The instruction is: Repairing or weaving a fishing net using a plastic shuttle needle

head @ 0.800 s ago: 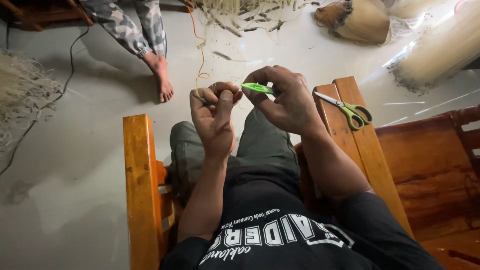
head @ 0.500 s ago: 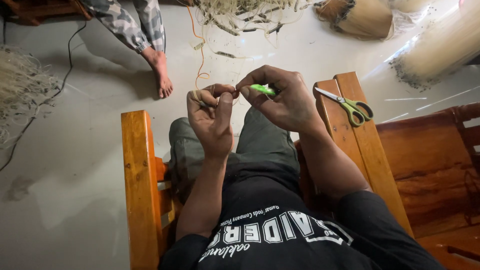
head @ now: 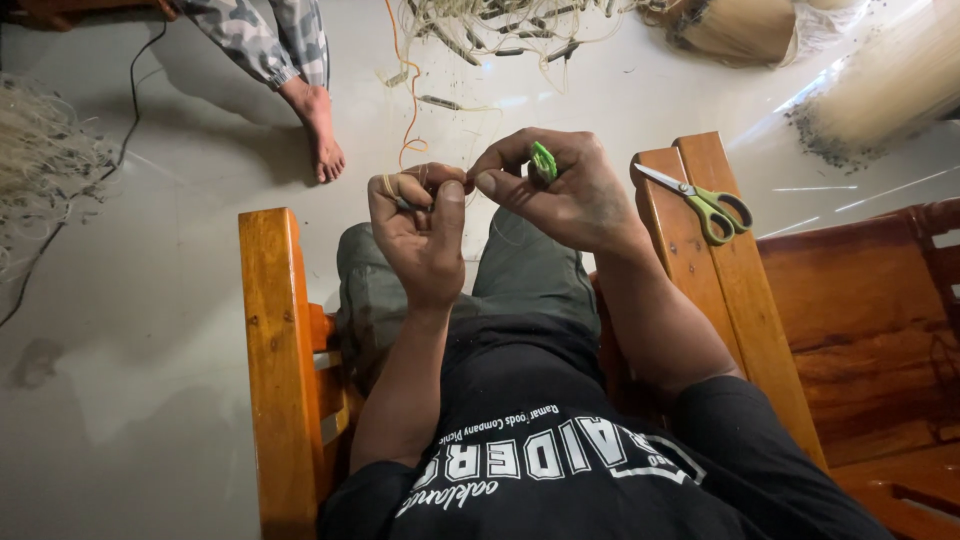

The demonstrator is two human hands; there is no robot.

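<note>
Above the lap of a person seated in a wooden armchair, two bare hands meet close together over dark trousers. The left hand is curled shut, palm toward the camera, its fingers pinching a thin pale thread that is barely visible between the two hands. The right hand has its thumb and forefinger pressed together right at the left fingertips, and a small bright green tool, perhaps a netting needle, is gripped in the crook of that hand just behind the pinch. The thread therefore sits between the two sets of fingertips, touching both, with the green tool just above and beside it. A likely slip, judging from this, is the fine thread sliding out of either pinch, since it is so thin and the grip so small; the green tool could also drop from its loose hold. On the right armrest, well apart from the hands, lie green-handled scissors. On the pale floor beyond are tangled netting, an orange cord and another person's bare foot.
</note>
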